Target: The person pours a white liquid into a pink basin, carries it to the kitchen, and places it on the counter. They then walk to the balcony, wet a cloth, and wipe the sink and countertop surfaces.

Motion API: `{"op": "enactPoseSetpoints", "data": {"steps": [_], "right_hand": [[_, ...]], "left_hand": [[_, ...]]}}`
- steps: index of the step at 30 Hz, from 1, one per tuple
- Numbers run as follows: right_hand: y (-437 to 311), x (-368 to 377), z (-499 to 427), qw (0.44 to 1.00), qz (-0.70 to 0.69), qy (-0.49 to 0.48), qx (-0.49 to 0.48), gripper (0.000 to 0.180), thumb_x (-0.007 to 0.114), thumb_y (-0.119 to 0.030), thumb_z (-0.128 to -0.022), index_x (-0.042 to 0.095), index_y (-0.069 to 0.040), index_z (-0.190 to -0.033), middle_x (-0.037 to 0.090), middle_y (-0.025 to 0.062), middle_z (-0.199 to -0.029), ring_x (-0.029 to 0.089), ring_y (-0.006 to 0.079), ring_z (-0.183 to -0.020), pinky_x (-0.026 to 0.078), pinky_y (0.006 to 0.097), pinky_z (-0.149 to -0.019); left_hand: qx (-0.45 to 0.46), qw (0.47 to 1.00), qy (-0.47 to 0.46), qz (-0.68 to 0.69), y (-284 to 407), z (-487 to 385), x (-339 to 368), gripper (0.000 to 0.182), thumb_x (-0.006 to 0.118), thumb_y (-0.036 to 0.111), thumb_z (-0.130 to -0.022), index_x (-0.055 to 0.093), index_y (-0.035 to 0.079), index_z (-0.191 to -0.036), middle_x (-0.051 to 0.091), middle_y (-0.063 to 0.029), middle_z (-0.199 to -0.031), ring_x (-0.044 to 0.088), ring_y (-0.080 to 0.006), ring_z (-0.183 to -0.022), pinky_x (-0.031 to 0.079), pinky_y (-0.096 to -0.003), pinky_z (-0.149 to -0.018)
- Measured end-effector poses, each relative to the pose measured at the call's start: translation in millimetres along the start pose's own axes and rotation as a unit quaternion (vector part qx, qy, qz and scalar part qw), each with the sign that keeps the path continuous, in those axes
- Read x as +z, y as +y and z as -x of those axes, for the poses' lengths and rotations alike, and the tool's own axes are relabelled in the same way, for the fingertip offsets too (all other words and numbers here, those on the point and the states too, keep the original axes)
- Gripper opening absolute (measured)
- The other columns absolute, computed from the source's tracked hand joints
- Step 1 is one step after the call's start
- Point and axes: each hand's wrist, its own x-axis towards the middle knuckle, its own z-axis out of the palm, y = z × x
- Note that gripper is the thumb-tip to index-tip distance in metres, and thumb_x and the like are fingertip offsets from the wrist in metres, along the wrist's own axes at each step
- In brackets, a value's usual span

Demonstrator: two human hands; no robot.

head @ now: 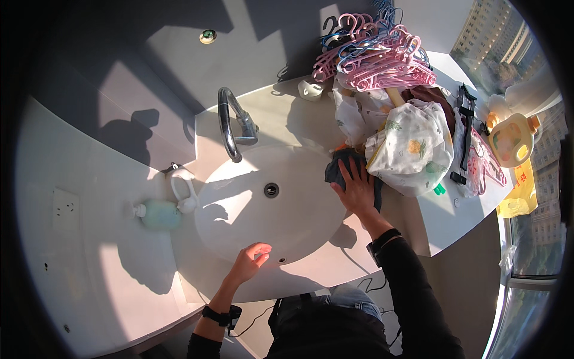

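Note:
My right hand (357,190) lies spread on a dark grey cloth (336,168) at the right rim of a white washbasin (291,224); whether its fingers grip the cloth is hard to tell. Over the basin's front rim is my left hand (253,260), fingers loosely curved, holding nothing. The chrome tap (228,130) curves over the back left of the basin, above and left of the drain (271,190). Beside the cloth sits a white bag with a pineapple print (412,146).
Pink plastic hangers (385,63) are heaped at the back right. A soap pump bottle (161,215) and a white handled item (184,193) are left of the basin. Black clip straps (466,130) and a cream jug-like bottle (511,139) lie by the window. A small white cup (310,90) stands behind.

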Motion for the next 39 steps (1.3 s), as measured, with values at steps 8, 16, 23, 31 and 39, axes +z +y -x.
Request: {"op": "enactPoseSetpoints", "data": {"steps": [8,16,23,31,39], "right_hand": [[29.5,12.2,-25.6,0.998,-0.048,-0.043,-0.012,0.062,0.038,-0.054,-0.094,0.028,-0.026,-0.148,0.024,0.0084,-0.155,0.033,0.0374,-0.135,0.028,0.0504,-0.108],[44.7,-38.4,109.0,0.995,-0.046,-0.082,-0.035,0.062,0.041,-0.046,-0.096,0.027,-0.018,-0.149,0.023,0.0120,-0.155,0.022,0.0361,-0.140,0.018,0.0531,-0.111],[28.1,-77.9,201.9,0.968,-0.074,-0.241,0.000,0.072,0.053,-0.039,-0.090,0.022,-0.013,-0.150,0.015,0.0130,-0.156,0.012,0.0372,-0.143,0.011,0.0555,-0.114],[51.1,-29.9,93.2,0.994,-0.053,-0.097,0.006,0.068,0.047,-0.046,-0.093,0.026,-0.014,-0.149,0.021,0.0102,-0.155,0.022,0.0362,-0.140,0.017,0.0542,-0.111],[16.1,-19.8,102.6,0.986,-0.152,-0.008,0.073,0.053,0.057,-0.001,-0.081,0.050,-0.009,-0.133,0.038,0.0121,-0.145,0.037,0.0346,-0.130,0.034,0.0467,-0.103]], "left_hand": [[0.015,0.998,0.014,0.058,6.3,3.7,3.0,0.016,0.056,0.005,-0.093,0.059,-0.001,-0.108,0.065,-0.0074,-0.104,0.062,-0.0161,-0.101,0.050,-0.0314,-0.089],[0.033,0.999,0.012,0.035,12.6,-4.7,17.1,0.015,0.058,0.003,-0.091,0.061,-0.001,-0.105,0.067,-0.0087,-0.099,0.064,-0.0173,-0.095,0.049,-0.0303,-0.088],[0.027,0.998,0.033,0.037,12.3,6.5,24.6,0.016,0.057,0.003,-0.090,0.062,-0.001,-0.105,0.067,-0.0084,-0.098,0.064,-0.0171,-0.094,0.050,-0.0303,-0.087],[0.042,0.997,-0.001,0.057,37.4,-17.4,24.2,0.016,0.055,0.005,-0.093,0.061,0.000,-0.106,0.065,-0.0060,-0.100,0.061,-0.0138,-0.096,0.048,-0.0284,-0.087],[0.009,0.964,-0.137,0.225,90.0,-64.3,74.7,0.028,0.054,0.020,-0.098,0.058,-0.002,-0.115,0.063,-0.0085,-0.109,0.059,-0.0167,-0.105,0.046,-0.0311,-0.093]]}}
